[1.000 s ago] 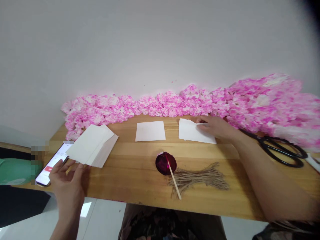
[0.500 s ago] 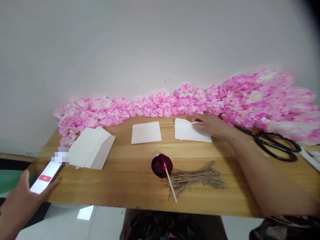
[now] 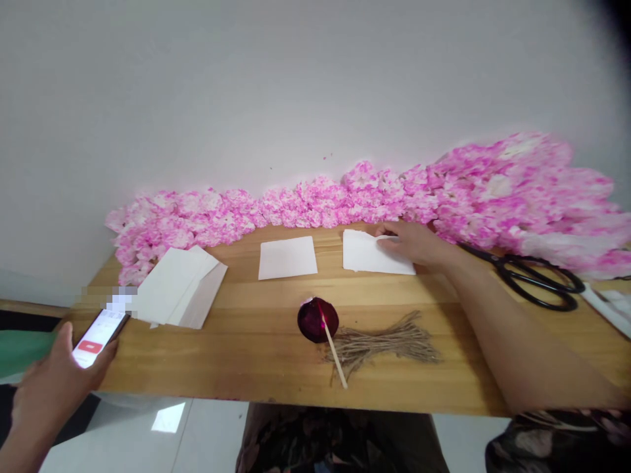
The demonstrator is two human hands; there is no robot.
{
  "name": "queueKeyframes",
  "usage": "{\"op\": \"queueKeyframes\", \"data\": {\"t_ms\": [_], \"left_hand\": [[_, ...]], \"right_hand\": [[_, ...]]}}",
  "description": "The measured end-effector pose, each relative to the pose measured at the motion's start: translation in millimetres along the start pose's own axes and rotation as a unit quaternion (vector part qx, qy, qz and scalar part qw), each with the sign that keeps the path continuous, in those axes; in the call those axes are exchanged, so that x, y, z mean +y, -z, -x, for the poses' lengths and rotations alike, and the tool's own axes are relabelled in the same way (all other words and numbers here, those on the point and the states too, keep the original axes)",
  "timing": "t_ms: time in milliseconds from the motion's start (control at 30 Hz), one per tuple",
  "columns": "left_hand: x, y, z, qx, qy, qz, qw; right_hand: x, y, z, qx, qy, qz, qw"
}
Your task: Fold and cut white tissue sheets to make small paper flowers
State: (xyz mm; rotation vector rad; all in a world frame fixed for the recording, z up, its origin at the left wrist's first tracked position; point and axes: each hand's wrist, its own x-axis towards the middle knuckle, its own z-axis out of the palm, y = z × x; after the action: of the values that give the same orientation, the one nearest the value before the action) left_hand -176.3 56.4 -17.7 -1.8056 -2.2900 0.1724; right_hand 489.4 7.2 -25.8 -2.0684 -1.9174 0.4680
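- While the left hand (image 3: 59, 378) holds the phone (image 3: 96, 338) between thumb and fingers at the table's nine o'clock, its lit white screen (image 3: 102, 326), marked with red, faces up.
- At one o'clock, the right hand (image 3: 417, 244) is narrow, on the edge of flat white paper (image 3: 362, 253); whether it pinches, I cannot tell.
- Glossy, light-brown wooden table (image 3: 236, 355), with pink-and-white flowers (image 3: 320, 200) along its twelve o'clock side.
- Beyond them, a plain grey wall (image 3: 296, 85); pale floor tiles (image 3: 211, 437) at six o'clock.

Pink flowers (image 3: 323, 202) along a grey wall (image 3: 296, 85), black scissors (image 3: 503, 261), possibly a green stool (image 3: 24, 348) at far left
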Motion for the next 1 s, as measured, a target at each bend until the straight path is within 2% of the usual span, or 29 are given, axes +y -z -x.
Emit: {"op": "queueKeyframes", "data": {"t_ms": [100,233,467,600,800,1000], "left_hand": [[5,4.0,-10,-0.067,0.012,-0.002,0.998],[5,2.8,-22,-0.096,0.012,0.033,0.995],[10,4.7,-16,-0.07,-0.005,0.067,0.995],[22,7.2,1,-0.054,0.003,0.067,0.996],[40,15.6,31,-0.06,0.021,0.088,0.994],[59,26.0,27,-0.077,0.004,0.089,0.993]], "right_hand": [[-2,1,0,0.002,-0.004,0.002,1.0],[-2,0,1,0.004,-0.006,-0.002,1.0],[2,-1,-1,0.004,-0.013,-0.003,1.0],[1,0,0,0.004,-0.008,-0.009,1.0],[0,1,1,0.008,0.001,-0.01,1.0],[1,0,0,0.012,-0.013,-0.005,1.0]]}}
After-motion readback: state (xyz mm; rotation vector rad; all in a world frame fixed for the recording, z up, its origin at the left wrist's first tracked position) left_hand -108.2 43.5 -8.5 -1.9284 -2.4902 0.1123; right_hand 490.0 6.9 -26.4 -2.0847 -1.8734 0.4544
